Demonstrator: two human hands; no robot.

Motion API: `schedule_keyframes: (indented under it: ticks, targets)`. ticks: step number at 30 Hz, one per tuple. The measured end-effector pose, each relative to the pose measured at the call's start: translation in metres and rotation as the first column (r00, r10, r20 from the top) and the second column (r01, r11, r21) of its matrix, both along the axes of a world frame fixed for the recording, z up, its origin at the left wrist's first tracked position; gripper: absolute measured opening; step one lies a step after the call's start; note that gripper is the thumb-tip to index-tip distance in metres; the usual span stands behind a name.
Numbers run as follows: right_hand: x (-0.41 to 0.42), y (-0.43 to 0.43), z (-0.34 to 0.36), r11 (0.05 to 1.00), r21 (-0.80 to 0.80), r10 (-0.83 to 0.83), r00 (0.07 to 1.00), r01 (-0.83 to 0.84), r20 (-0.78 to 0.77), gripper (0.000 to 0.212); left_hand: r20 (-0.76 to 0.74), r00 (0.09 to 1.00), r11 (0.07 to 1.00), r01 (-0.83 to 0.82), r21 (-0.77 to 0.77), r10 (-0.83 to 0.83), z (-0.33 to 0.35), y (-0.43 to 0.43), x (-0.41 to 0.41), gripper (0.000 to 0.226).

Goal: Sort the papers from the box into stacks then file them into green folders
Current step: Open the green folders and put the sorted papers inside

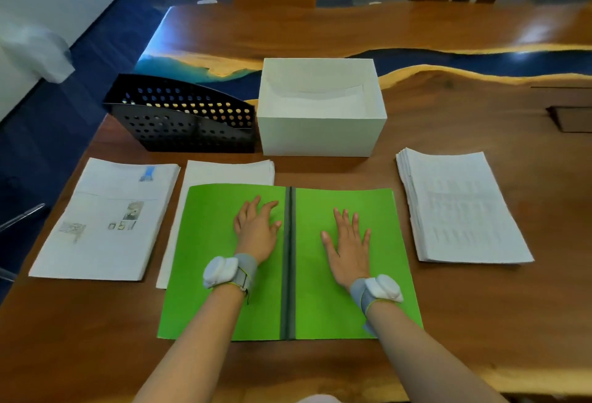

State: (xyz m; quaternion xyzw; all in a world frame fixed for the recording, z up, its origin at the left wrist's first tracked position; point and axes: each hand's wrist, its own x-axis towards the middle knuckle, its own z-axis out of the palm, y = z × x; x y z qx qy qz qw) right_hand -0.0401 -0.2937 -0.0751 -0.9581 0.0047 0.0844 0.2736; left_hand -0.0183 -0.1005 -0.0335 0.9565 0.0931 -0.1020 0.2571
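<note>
**Head view: open green folder (208, 242) under two flat palms**

We see a long wooden tabletop (480, 322) carrying everything. The green folder lies open at the middle of the tabletop's near edge, and its dark spine (290, 258) runs away from us between the two leaves.

Behind the folder, farther from the near edge, stands the white box (320, 133), open at the top. Its inside is white, and we cannot tell whether sheets lie in it.

The right stack of papers (461, 207) lies to the right of the folder, apart from it. The left stack (105, 220) lies by the tabletop's left edge, with small pictures printed on its top sheet.

A black perforated file rack (185, 124) stands just left of the box. The middle stack (224, 172) lies partly under the folder's left leaf, with only its far end and left margin showing.

Our left hand (258, 229) presses flat on the left leaf beside the spine, fingers straight and spread. Our right hand (349, 249) lies flat on the right leaf, fingers also straight and spread.

Each wrist carries a grey band with a white pod (381, 289).
</note>
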Motion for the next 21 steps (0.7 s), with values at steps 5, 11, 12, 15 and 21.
schedule_keyframes:
  ticks: [5,11,12,15,21]
  targets:
    - [0.018,-0.078,0.013,0.989,-0.046,-0.135,0.985,0.140,0.104,0.056,0.044,0.999,0.991,0.034,-0.126,-0.028,0.007,-0.084,0.014,0.045]
    - [0.036,-0.154,0.015,0.965,-0.043,-0.253,0.961,0.259,0.115,0.048,0.003,0.995,0.935,0.097,-0.341,-0.102,0.003,-0.182,0.030,0.041]
    - [0.039,-0.170,0.014,0.957,-0.071,-0.273,0.957,0.281,0.101,0.048,-0.007,0.994,0.924,0.102,-0.370,-0.113,0.002,-0.203,0.034,0.041]
    - [0.040,-0.202,0.006,0.932,-0.212,-0.301,0.954,0.293,-0.004,0.050,-0.075,0.989,0.894,0.079,-0.440,-0.124,0.000,-0.246,0.044,0.040]
    - [0.036,-0.234,-0.016,0.925,-0.312,-0.283,0.939,0.214,-0.193,0.054,-0.210,0.973,0.881,-0.011,-0.472,-0.101,-0.011,-0.292,0.065,0.048]
